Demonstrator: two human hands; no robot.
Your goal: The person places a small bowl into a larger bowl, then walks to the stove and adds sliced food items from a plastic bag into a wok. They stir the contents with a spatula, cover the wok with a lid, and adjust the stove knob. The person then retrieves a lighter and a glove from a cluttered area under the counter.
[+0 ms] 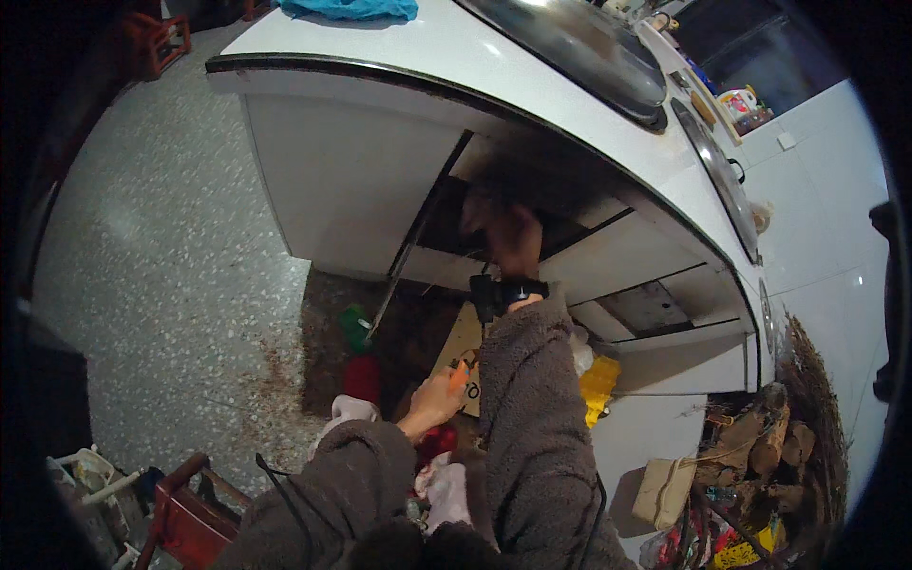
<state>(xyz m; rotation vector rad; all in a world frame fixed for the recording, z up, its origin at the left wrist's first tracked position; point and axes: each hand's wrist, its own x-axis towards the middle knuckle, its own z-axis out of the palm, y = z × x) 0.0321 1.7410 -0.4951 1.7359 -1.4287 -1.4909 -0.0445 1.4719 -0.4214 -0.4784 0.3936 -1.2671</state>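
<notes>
My right hand (513, 236) reaches into the dark opening (446, 214) in the front of a white tiled stove (328, 161). Motion and shadow blur its fingers, so what they hold, if anything, is hidden. A dark band circles that wrist. Lower down, my left hand (433, 404) is closed on a small orange lighter-like object (460, 374). Just beyond it lies a tan cardboard piece (463, 344) with dark marks, partly covered by my right sleeve. A thin metal rod (388, 302) slants from the opening toward the floor.
Large metal lids (579, 43) cover the stove top, where a blue cloth (351, 8) lies. Firewood logs (765, 442) and brushwood (815, 399) are stacked at right. A yellow wrapper (598, 388) lies beside my right arm. A reddish stool (190, 518) stands at lower left.
</notes>
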